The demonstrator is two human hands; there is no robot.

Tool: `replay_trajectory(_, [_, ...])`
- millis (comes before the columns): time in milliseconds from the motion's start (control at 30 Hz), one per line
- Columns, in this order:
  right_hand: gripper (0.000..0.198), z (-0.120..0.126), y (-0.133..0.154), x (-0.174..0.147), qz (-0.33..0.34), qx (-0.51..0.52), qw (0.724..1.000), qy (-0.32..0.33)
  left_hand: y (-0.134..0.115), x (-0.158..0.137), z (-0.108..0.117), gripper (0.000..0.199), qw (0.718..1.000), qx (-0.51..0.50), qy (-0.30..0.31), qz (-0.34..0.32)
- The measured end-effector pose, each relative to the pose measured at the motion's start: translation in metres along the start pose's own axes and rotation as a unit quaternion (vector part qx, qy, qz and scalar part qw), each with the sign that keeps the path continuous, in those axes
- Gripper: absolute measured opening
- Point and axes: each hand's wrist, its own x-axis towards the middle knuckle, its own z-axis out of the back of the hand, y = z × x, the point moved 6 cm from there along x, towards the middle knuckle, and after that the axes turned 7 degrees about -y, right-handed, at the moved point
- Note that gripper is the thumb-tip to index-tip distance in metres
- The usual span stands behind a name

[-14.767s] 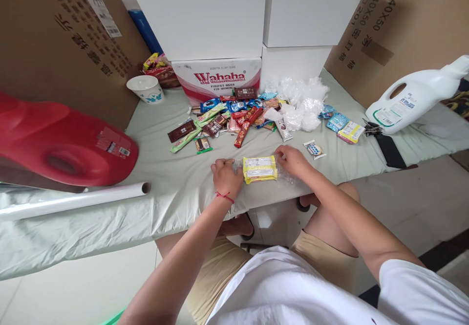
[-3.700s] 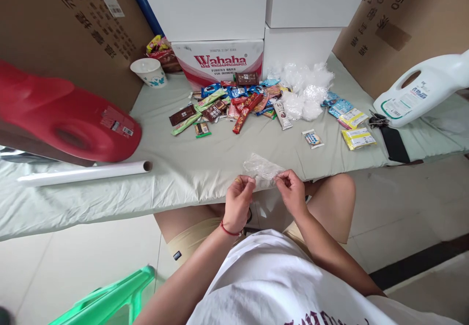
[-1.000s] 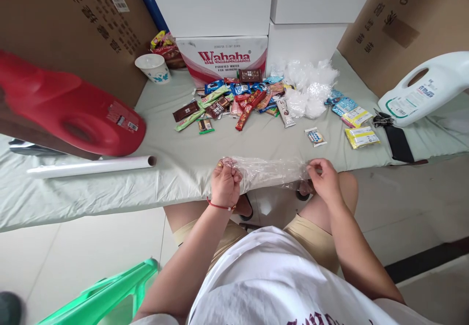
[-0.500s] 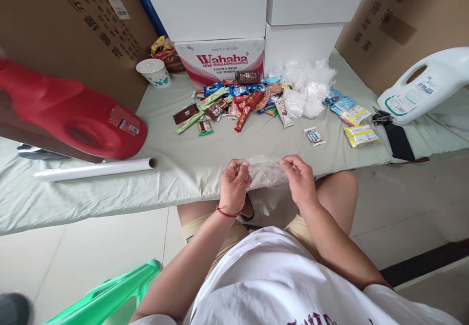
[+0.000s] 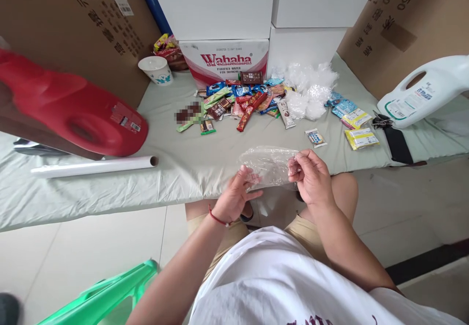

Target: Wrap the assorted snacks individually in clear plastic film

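A clear plastic bag (image 5: 269,161) is stretched out above the front edge of the covered table. My right hand (image 5: 311,176) pinches its right end between thumb and fingers. My left hand (image 5: 234,195) has its fingers spread at the bag's left end; some fingertips show through the film, and whether they are inside or behind it I cannot tell. Beyond the bag lies a heap of wrapped snacks (image 5: 252,101), with a red-wrapped bar on top. To the heap's right is a pile of crumpled clear bags (image 5: 308,90). A small snack packet (image 5: 315,138) lies apart, nearer my right hand.
A red jug (image 5: 84,115) and a white roll (image 5: 95,166) lie at left; a paper cup (image 5: 156,71) stands behind them. White cartons (image 5: 223,61) form the back. Yellow packets (image 5: 361,139), a black phone-like object (image 5: 399,145) and a white detergent jug (image 5: 421,93) are at right.
My left hand has gone from pinching the bag to spread fingers, lower and slightly left. My right hand has moved right and the bag is now wider and flatter.
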Motion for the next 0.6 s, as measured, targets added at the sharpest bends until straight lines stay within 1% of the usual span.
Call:
replay_trajectory(67, [0.037,-0.007,-0.006,-0.007,-0.006,0.011,1.000,-0.003,0.015,-0.006,-0.009,0.057,0.999,-0.035,0.007,0.019])
replay_trajectory(133, [0.035,-0.010,-0.010,-0.011,-0.015,0.017,1.000,0.011,0.019,-0.005,-0.012,0.043,0.998,-0.061,-0.007,0.007])
replay_trajectory(200, [0.032,-0.007,-0.009,-0.011,-0.022,0.019,0.999,0.021,0.012,0.001,-0.009,0.035,0.995,-0.092,-0.025,-0.022])
replay_trajectory(267, [0.029,0.004,0.000,-0.004,-0.016,0.015,1.000,0.019,-0.003,0.010,0.000,0.033,0.990,-0.126,-0.047,-0.051])
replay_trajectory(333, [0.027,0.018,0.012,0.008,-0.009,-0.006,1.000,0.025,-0.021,0.018,0.012,0.033,0.985,-0.134,-0.076,-0.079])
replay_trajectory(400, [0.028,0.029,0.022,0.023,-0.031,-0.047,0.997,0.058,-0.040,0.023,0.023,0.032,0.984,-0.103,-0.099,-0.110])
replay_trajectory(433, [0.029,0.034,0.025,0.031,-0.054,-0.072,0.993,0.080,-0.049,0.026,0.025,0.031,0.985,-0.071,-0.096,-0.124])
replay_trajectory(533, [0.032,0.047,0.029,0.061,-0.109,-0.125,0.977,0.131,-0.072,0.038,0.025,0.030,0.984,0.052,-0.061,-0.160])
replay_trajectory(600, [0.034,0.053,0.030,0.088,-0.109,-0.121,0.978,0.132,-0.082,0.051,0.023,0.030,0.979,0.104,-0.048,-0.171])
